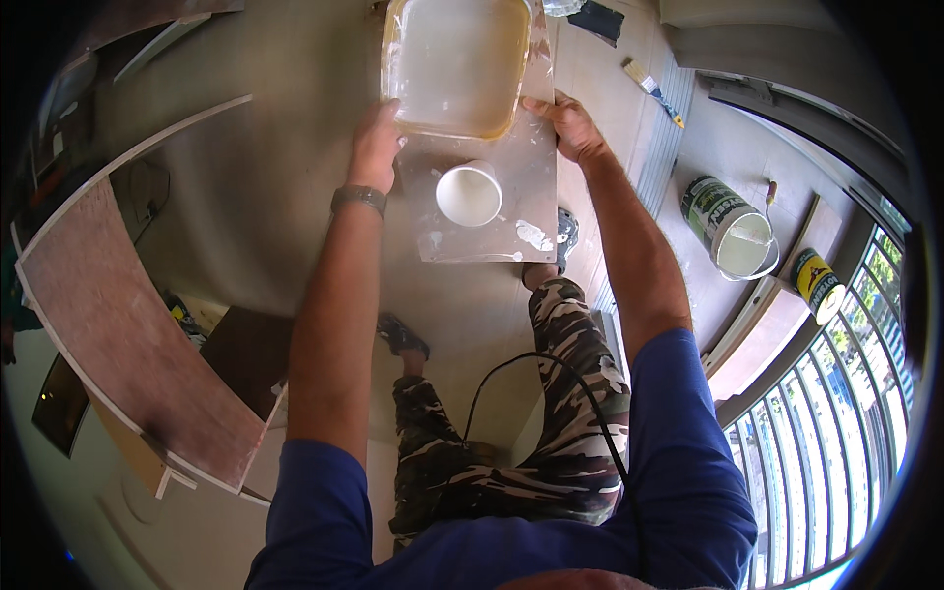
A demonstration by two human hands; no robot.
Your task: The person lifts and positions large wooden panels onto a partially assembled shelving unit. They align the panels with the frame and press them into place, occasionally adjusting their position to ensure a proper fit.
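Note:
A square tub with a yellowed rim and white liquid inside rests on a paint-stained board. My left hand is closed at the board's left edge, close against the tub's near left corner. On the opposite side, my right hand grips the board's right edge, its thumb on top near the tub's rim and its other fingers mostly hidden. Between my forearms, a white cup stands on the board. White paint smears mark the board's near right corner.
At right, a paintbrush lies beyond a paint bucket and a smaller dark paint can. Railings line the lower right. A reddish-brown wooden panel stands at left. A black cord crosses my legs.

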